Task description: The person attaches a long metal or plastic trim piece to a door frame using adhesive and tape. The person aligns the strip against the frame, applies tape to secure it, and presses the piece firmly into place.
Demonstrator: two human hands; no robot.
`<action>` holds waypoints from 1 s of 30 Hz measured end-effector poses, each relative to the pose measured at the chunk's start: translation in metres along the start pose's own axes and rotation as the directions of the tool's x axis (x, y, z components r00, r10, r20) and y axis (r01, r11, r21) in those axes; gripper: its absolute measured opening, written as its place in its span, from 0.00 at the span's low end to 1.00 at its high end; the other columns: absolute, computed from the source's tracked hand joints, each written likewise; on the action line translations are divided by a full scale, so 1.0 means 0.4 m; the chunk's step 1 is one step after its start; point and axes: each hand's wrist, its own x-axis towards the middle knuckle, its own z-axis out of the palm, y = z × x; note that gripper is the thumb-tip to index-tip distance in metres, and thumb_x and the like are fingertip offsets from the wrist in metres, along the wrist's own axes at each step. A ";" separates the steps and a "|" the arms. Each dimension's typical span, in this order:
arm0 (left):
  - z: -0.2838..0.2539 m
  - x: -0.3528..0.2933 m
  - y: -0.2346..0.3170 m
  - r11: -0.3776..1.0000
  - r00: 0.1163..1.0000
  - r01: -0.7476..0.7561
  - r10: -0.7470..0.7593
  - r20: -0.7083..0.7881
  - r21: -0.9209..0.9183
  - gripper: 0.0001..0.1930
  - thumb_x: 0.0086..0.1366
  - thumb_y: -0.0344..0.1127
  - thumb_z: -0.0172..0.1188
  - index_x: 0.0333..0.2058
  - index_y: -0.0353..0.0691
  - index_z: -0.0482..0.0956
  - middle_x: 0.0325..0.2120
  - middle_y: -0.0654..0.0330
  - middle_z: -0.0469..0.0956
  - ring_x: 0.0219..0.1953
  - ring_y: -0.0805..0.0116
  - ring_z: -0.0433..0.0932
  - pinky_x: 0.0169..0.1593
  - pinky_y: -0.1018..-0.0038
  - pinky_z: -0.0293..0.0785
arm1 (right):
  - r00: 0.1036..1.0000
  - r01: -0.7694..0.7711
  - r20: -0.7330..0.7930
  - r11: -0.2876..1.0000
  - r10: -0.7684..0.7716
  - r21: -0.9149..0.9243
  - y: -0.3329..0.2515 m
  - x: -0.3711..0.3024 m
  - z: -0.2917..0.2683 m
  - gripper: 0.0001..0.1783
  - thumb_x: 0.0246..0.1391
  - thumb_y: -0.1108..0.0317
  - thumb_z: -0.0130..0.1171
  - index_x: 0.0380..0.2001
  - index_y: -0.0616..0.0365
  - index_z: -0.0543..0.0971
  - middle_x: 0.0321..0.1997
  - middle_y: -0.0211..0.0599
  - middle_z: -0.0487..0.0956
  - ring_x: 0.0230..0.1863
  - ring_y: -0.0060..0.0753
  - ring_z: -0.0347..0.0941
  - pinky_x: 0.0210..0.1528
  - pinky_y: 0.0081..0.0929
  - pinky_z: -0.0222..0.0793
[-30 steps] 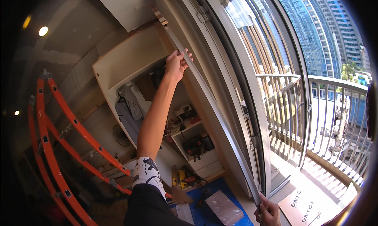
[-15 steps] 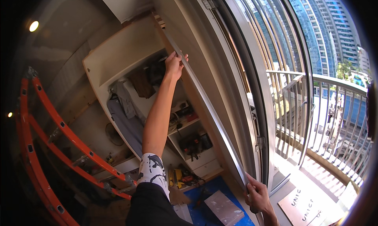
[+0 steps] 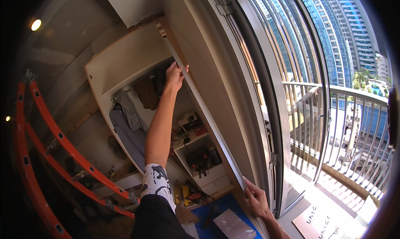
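One tall white open wardrobe (image 3: 125,68) held hanging clothes (image 3: 129,122) and tool-cluttered shelves (image 3: 200,155), one long pale metal strip (image 3: 208,118) stood against its right edge, clamped high by the left hand (image 3: 174,75) and low by the right hand (image 3: 256,199).

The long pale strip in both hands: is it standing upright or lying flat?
Upright, leaning slightly. The strip runs along the cabinet edge, left hand high, right hand near its bottom.

Two hands (image 3: 174,74) (image 3: 256,199), one long white strip (image 3: 204,110), one orange ladder (image 3: 50,130).
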 end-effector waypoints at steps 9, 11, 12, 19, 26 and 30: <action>0.222 -0.320 0.198 0.997 0.995 -0.081 0.079 0.056 0.017 0.21 0.67 0.20 0.40 0.59 0.27 0.62 0.50 0.54 0.73 0.43 0.66 0.78 0.50 0.69 0.74 | 1.000 0.005 -0.030 1.000 -0.004 0.028 0.031 -0.295 -0.116 0.23 0.63 0.75 0.43 0.61 0.58 0.69 0.21 0.27 0.69 0.22 0.15 0.65 0.24 0.17 0.61; 0.300 -0.434 0.281 0.992 0.990 -0.120 0.118 0.072 0.030 0.20 0.67 0.21 0.40 0.58 0.26 0.61 0.50 0.53 0.72 0.45 0.65 0.78 0.51 0.69 0.74 | 0.999 -0.004 -0.032 0.998 0.006 0.068 0.048 -0.422 -0.154 0.23 0.62 0.75 0.44 0.61 0.59 0.69 0.21 0.28 0.69 0.22 0.15 0.65 0.23 0.17 0.61; 0.336 -0.492 0.318 0.990 0.988 -0.135 0.132 0.078 0.037 0.20 0.67 0.21 0.40 0.58 0.26 0.61 0.50 0.52 0.72 0.45 0.64 0.78 0.52 0.69 0.74 | 0.999 -0.002 -0.053 0.997 0.006 0.084 0.024 -0.494 -0.167 0.23 0.62 0.75 0.44 0.60 0.60 0.70 0.19 0.29 0.69 0.20 0.15 0.65 0.22 0.18 0.61; 0.593 -0.878 0.615 0.973 0.969 -0.196 0.173 0.175 0.125 0.26 0.68 0.24 0.44 0.63 0.21 0.50 0.54 0.47 0.67 0.51 0.58 0.76 0.58 0.70 0.72 | 0.999 0.033 0.019 0.999 -0.034 0.036 0.013 -0.990 -0.297 0.20 0.66 0.65 0.47 0.58 0.61 0.72 0.18 0.21 0.65 0.16 0.13 0.57 0.18 0.17 0.52; 0.798 -1.196 0.838 0.966 0.958 -0.220 0.188 0.218 0.132 0.27 0.69 0.24 0.45 0.64 0.24 0.48 0.55 0.49 0.68 0.51 0.56 0.76 0.58 0.68 0.73 | 0.991 0.096 -0.079 0.984 -0.109 -0.153 -0.133 -1.429 -0.381 0.19 0.66 0.65 0.48 0.56 0.62 0.73 0.17 0.25 0.69 0.17 0.16 0.62 0.19 0.21 0.56; 0.842 -1.304 0.873 0.967 0.956 -0.227 0.199 0.214 0.117 0.27 0.70 0.24 0.44 0.65 0.26 0.48 0.53 0.51 0.70 0.52 0.55 0.76 0.57 0.67 0.73 | 0.988 0.076 -0.113 0.961 -0.109 -0.264 -0.152 -1.552 -0.404 0.19 0.65 0.64 0.49 0.56 0.62 0.74 0.17 0.26 0.70 0.17 0.17 0.62 0.19 0.22 0.57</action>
